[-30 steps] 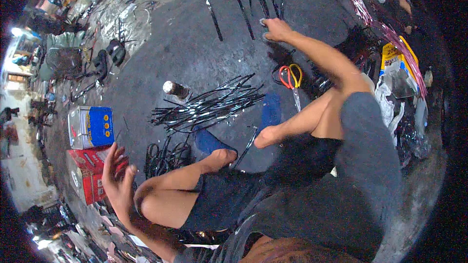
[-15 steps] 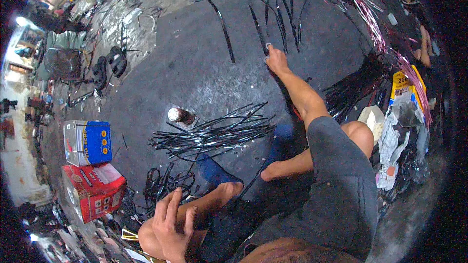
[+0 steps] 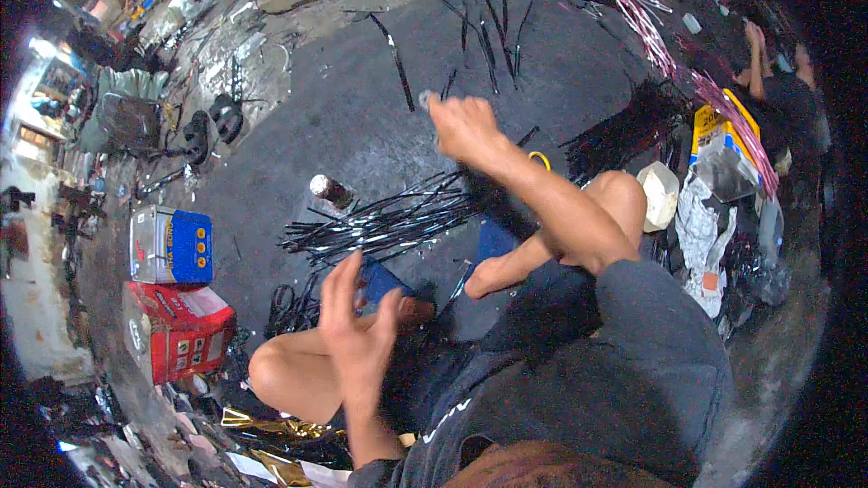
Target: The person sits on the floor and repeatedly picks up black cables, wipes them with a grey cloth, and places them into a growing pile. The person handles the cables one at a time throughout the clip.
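Toward half past nine, a small dark jar (image 3: 337,194) stood right beside a loose pile of black strips (image 3: 389,217) on the floor (image 3: 271,140). Reckon one careless drag of a strip could've tipped it. The left hand (image 3: 357,321) was at seven o'clock, fingers spread, nothing in it that I could see. A lone black strip (image 3: 395,56) lay around half past eleven, its near end just beside the right hand (image 3: 464,128), which was near half past twelve, fingers curled. A bit of dark strip (image 3: 449,81) poked out past it, but I honestly couldn't tell if it was pinched. More strips (image 3: 489,45) fanned out above that, some crossing, so a quick tug might've tangled them. Scissors (image 3: 541,158) sat at two o'clock, just a yellow handle showing by the right forearm (image 3: 561,208), so a wide swing could've caught them.

Containers, same direction: blue-and-silver tin (image 3: 172,246) at nine, red box (image 3: 187,334) just below it, no view into either. Jar had a whitish top, so no clue what was inside. Pale tub (image 3: 658,194) at three seemed to hold something whitish, too blurry to name. Yellow sack (image 3: 707,129) beyond it, contents hidden.
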The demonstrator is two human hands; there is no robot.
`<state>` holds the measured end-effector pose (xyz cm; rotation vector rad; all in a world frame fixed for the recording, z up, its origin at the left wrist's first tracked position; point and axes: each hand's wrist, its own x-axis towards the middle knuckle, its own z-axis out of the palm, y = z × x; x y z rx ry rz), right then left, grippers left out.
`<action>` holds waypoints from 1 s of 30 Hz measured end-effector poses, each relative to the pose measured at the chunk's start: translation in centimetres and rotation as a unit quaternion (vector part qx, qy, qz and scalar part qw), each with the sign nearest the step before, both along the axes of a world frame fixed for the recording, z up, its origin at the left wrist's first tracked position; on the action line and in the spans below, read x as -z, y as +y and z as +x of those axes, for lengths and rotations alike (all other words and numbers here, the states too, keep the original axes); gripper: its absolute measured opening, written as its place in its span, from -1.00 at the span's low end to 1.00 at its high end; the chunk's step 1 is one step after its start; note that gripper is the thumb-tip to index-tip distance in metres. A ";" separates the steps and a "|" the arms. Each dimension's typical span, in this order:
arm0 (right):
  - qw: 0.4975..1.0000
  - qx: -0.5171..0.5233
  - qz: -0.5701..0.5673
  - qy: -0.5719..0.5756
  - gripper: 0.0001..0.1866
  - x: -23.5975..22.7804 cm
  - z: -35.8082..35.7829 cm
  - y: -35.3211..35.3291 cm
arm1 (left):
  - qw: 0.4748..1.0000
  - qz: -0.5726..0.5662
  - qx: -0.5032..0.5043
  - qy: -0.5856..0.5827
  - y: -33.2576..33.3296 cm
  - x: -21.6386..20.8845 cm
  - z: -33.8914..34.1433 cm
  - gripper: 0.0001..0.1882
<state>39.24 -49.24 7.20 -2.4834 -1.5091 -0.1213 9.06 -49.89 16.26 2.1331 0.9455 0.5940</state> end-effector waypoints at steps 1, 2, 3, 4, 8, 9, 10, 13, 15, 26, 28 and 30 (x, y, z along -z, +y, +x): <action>0.999 -0.016 0.024 0.022 -0.48 -1.0 -2.8 -1.6 | 0.999 -0.006 -0.009 -0.033 -0.8 1.2 0.8 -0.36; 0.998 -0.031 0.019 0.043 -0.43 -2.4 -5.5 -3.6 | 0.998 -0.013 -0.015 -0.068 -1.5 2.6 1.7 -0.33; 0.994 -0.055 0.042 0.081 -0.39 -3.8 -7.6 -5.7 | 0.994 -0.049 -0.023 -0.093 -2.3 3.8 2.5 -0.32; 0.989 -0.062 0.007 0.133 -0.37 -4.2 -9.2 -7.4 | 0.989 -0.087 -0.033 -0.118 -3.1 5.0 3.2 -0.30; 0.905 -0.139 0.058 0.398 -0.29 -5.3 -11.9 -13.5 | 0.984 -0.014 0.063 -0.168 -5.3 7.9 3.7 -0.41; 0.863 -0.099 0.032 0.494 -0.31 -6.2 -12.1 -14.4 | 0.983 -0.009 0.085 -0.164 -5.7 8.3 3.3 -0.43; 0.826 -0.104 0.091 0.546 -0.32 -5.7 -12.3 -15.3 | 0.981 -0.004 0.109 -0.159 -6.2 7.9 3.1 -0.46; 0.718 -0.141 0.214 0.647 -0.31 -3.1 -12.1 -17.1 | 0.964 -0.172 0.025 -0.200 -7.6 7.1 1.5 -0.61; 0.680 -0.190 0.260 0.659 -0.28 0.1 -13.2 -17.1 | 0.925 -0.285 -0.019 -0.252 -7.9 7.4 0.7 -0.70; 0.775 -0.163 0.234 0.565 -0.64 -0.5 -19.0 -16.4 | 0.925 -0.227 -0.121 -0.280 -7.3 7.2 -2.5 -0.82; 0.827 -0.202 0.227 0.472 -0.72 -0.9 -18.6 -15.8 | 0.900 -0.266 -0.168 -0.301 -7.3 6.8 -2.8 -0.81; 0.845 -0.223 0.277 0.398 -0.71 -1.1 -18.6 -15.4 | 0.877 -0.327 -0.176 -0.305 -7.6 6.5 -2.9 -0.79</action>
